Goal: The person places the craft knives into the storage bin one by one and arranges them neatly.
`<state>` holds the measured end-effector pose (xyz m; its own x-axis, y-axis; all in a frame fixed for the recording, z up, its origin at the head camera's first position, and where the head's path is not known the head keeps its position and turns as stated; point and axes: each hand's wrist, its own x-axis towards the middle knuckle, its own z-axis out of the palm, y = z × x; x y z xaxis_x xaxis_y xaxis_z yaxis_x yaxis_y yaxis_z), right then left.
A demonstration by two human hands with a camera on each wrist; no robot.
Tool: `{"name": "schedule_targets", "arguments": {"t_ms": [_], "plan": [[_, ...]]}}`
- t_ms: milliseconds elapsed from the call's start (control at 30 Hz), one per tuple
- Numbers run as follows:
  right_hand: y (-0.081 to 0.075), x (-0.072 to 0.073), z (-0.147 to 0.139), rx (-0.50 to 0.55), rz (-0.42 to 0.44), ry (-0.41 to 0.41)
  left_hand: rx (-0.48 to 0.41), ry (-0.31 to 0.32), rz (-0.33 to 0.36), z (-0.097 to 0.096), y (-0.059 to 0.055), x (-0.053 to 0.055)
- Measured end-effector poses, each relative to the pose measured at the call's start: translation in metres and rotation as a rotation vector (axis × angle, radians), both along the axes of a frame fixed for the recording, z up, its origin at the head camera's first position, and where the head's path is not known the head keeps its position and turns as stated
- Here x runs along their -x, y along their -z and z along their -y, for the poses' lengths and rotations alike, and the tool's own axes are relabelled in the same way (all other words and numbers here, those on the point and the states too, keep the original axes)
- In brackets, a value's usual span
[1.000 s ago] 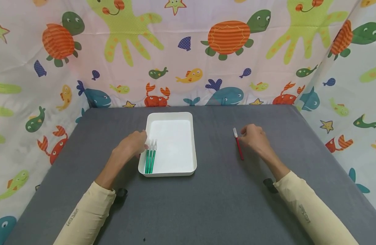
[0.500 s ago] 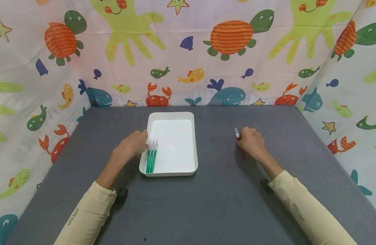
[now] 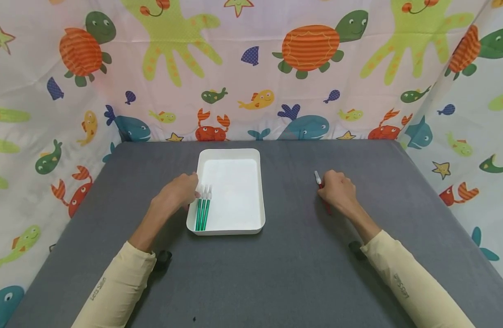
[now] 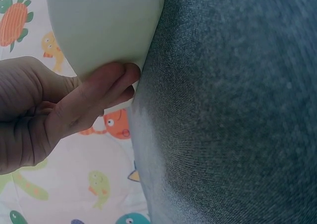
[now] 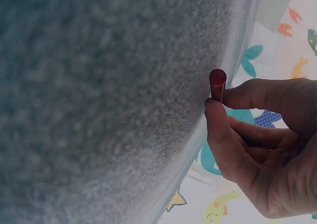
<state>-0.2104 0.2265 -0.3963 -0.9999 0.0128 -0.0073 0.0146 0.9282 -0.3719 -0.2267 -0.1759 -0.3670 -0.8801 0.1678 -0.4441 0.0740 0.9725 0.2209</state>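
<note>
A white rectangular tray [image 3: 235,196] lies left of centre on the table. My left hand [image 3: 178,191] grips its left wall, and in the left wrist view the fingers [image 4: 106,80] press the outer side of the tray [image 4: 104,26]. Inside, along that wall, several green pens [image 3: 202,214] with whitish caps lie side by side. To the right of the tray, my right hand [image 3: 338,189] pinches a red pen [image 3: 319,181] between thumb and fingertips. Its whitish cap points away from me. The right wrist view shows the pen's round red end [image 5: 218,78]; the hand hides its middle.
A grey cloth [image 3: 243,282] covers the table. Behind and at both sides hangs a white curtain [image 3: 173,100] printed with sea animals. A small dark speck [image 3: 194,319] lies near the front edge.
My right hand has come slightly left over the red pen and now pinches it at the middle; the pen's near end has shifted a little right. My left hand keeps its grip on the tray.
</note>
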Motion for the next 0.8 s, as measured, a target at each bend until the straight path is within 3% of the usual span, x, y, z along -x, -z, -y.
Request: {"name": "schedule_targets", "arguments": {"t_ms": [367, 800], "plan": [[-0.014, -0.007, 0.008, 0.034, 0.024, 0.016, -0.001, 0.013, -0.018, -0.001, -0.001, -0.001], [-0.031, -0.021, 0.033, 0.057, -0.038, -0.030, -0.013, -0.003, 0.007, -0.002, -0.003, -0.002]]}}
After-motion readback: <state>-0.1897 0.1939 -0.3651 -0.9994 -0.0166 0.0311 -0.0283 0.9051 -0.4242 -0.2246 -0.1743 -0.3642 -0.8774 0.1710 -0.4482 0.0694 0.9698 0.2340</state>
